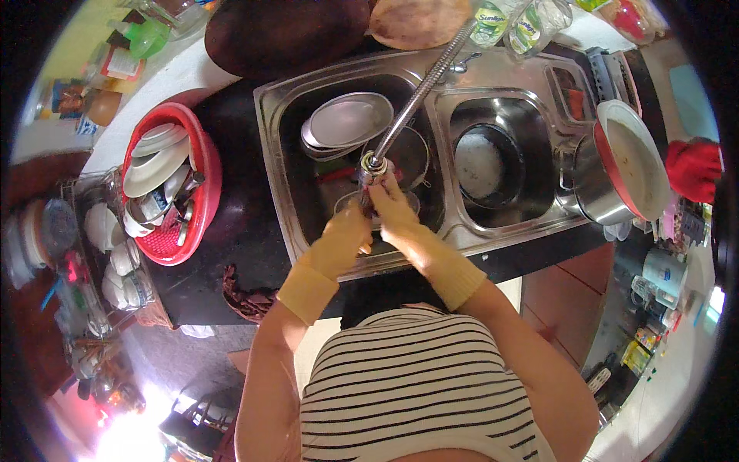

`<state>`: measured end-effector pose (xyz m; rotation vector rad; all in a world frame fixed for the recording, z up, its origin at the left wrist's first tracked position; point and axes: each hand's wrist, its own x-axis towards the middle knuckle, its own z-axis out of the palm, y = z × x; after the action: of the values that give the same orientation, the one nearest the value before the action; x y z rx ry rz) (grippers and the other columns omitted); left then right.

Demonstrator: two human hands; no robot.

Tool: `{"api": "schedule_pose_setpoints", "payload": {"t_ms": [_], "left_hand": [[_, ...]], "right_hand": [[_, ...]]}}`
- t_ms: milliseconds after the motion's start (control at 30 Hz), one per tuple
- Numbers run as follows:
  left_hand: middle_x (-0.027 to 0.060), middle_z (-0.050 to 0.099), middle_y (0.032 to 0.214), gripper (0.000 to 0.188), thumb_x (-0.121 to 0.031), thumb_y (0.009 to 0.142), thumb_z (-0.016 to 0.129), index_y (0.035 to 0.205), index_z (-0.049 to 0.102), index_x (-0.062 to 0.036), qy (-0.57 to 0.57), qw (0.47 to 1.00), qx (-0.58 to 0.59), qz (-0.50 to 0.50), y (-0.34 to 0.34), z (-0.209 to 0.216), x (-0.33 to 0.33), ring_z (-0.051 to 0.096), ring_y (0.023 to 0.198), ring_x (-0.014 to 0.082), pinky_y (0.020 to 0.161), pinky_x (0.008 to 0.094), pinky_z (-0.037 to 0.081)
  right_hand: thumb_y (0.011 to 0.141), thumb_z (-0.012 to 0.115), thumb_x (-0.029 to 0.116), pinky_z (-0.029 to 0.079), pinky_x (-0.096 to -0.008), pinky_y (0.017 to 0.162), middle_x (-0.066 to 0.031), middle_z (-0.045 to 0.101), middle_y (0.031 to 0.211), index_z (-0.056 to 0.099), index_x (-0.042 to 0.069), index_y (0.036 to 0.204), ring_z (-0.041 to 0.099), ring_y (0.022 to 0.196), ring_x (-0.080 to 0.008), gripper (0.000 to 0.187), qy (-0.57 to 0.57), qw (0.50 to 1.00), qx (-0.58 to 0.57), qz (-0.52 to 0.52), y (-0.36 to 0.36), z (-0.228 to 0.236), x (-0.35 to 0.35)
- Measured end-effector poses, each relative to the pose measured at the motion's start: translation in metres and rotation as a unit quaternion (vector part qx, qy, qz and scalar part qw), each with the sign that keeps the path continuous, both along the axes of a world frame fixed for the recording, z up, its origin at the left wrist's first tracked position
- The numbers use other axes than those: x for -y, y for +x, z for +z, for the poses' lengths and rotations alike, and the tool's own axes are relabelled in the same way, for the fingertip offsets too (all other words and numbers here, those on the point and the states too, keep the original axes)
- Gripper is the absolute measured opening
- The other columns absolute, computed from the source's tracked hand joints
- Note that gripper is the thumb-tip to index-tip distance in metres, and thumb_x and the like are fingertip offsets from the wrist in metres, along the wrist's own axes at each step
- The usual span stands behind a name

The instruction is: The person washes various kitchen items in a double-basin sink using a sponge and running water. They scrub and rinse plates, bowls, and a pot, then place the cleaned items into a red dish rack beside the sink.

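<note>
The right hand (391,202), covered by a yellow rubber glove, is held under the head of the flexible metal tap hose (422,86), with its fingers curled around a small glass object (375,202) that is only partly seen. The left hand (345,235), gloved in the same yellow rubber, is closed against the lower side of the same object, at about seven o'clock from the right hand — the two hands are touching. What kind of glass object it is cannot be told.

Both hands are held over the left basin of a double stainless-steel sink (271,146). In that basin, at about eleven o'clock from the hands, a stack of oval steel plates (348,119) is leaned, and a round wire strainer (408,158) is seen just beside the hands at one o'clock. In the right basin, at about three o'clock, a dark round pan (483,163) is set.

On the sink's right edge a steel pot with a red-rimmed lid (620,165) is placed, tilted. On the dark counter at nine o'clock, well apart from the hands, a red plastic basket (202,196) is filled with white plates, cups and cutlery. Two clear bottles (516,25) are stood behind the sink at twelve o'clock — beside a round wooden board (416,21).
</note>
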<state>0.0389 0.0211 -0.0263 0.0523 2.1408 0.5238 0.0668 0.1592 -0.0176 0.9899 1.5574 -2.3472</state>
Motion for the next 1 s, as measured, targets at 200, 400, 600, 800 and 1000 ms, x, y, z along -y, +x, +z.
{"api": "schedule_pose_setpoints", "payload": {"t_ms": [200,400,600,800,1000], "left_hand": [[0.0108,0.075,0.087,0.035,-0.023,0.097,0.054,0.128,0.045,-0.0089,-0.083,0.996,0.042,0.003,0.005,0.067,-0.051,0.075,0.083,0.0295,0.080,0.0499,0.055],[0.0115,0.074,0.082,0.039,-0.028,0.097,0.052,0.131,0.044,-0.0129,-0.076,0.992,0.037,-0.088,-0.014,0.067,-0.012,0.074,0.077,0.0310,0.076,0.0501,0.055],[0.0097,0.072,0.077,0.027,-0.024,0.098,0.051,0.123,0.047,-0.0155,-0.063,0.974,-0.067,-0.207,-0.015,0.046,0.010,0.073,0.070,0.0301,0.068,0.0486,0.054],[0.0131,0.072,0.079,0.028,-0.025,0.097,0.053,0.121,0.050,-0.0101,-0.044,0.965,-0.096,-0.239,-0.029,0.048,0.013,0.072,0.067,0.0310,0.066,0.0457,0.053],[0.0129,0.070,0.076,0.040,-0.035,0.094,0.058,0.125,0.054,-0.0105,0.134,0.974,0.184,-0.004,-0.041,0.074,0.011,0.070,0.062,0.0247,0.056,0.0401,0.052]], "right_hand": [[0.098,0.054,0.037,0.045,-0.0399,0.097,-0.0105,0.063,0.124,0.056,0.014,0.135,0.058,0.114,-0.0240,0.044,-0.009,0.999,0.039,-0.003,-0.033,-0.086,-0.042],[0.089,0.065,0.010,0.057,-0.0370,0.066,-0.0045,0.067,0.092,0.064,0.011,0.111,0.065,0.080,-0.0147,0.022,-0.112,0.984,0.042,0.136,-0.030,-0.030,-0.049],[0.084,0.065,0.005,0.062,-0.0459,0.066,-0.0091,0.070,0.090,0.065,0.008,0.106,0.071,0.075,-0.0249,0.023,-0.209,0.960,0.098,0.157,-0.042,-0.055,-0.091],[0.083,0.063,0.005,0.062,-0.0453,0.059,-0.0135,0.069,0.085,0.063,0.001,0.110,0.072,0.069,-0.0297,0.027,-0.110,0.935,0.130,0.310,-0.046,-0.041,-0.086],[0.079,0.063,-0.001,0.050,-0.0301,0.049,-0.0059,0.065,0.079,0.062,0.004,0.112,0.061,0.057,-0.0167,0.034,-0.006,0.983,-0.001,0.184,-0.058,-0.043,-0.087]]}}
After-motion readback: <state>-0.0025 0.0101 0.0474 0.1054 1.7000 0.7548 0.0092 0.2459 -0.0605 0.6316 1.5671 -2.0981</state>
